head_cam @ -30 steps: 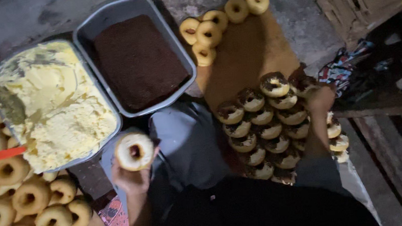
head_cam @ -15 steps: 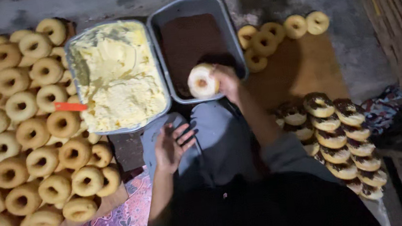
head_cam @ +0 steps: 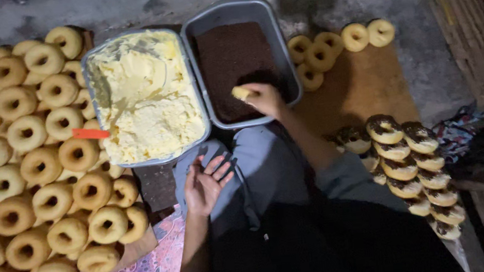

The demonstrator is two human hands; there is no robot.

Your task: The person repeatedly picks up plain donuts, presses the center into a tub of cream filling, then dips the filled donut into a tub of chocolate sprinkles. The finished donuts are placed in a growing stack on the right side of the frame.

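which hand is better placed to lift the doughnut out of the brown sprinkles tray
Right. The right hand already presses the doughnut into the sprinkles tray; the left hand rests open on the knee, holding nothing.

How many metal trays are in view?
2. The cream-filled tray sits left, beside the plain doughnuts. The tray of brown sprinkles touches its right side; the right hand presses a doughnut into it. None looks hidden.

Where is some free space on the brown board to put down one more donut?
The brown board is bare between the plain rings near the dark-crumb tray and the topped donuts. The left board is packed. The right hand holds a donut over the crumbs.
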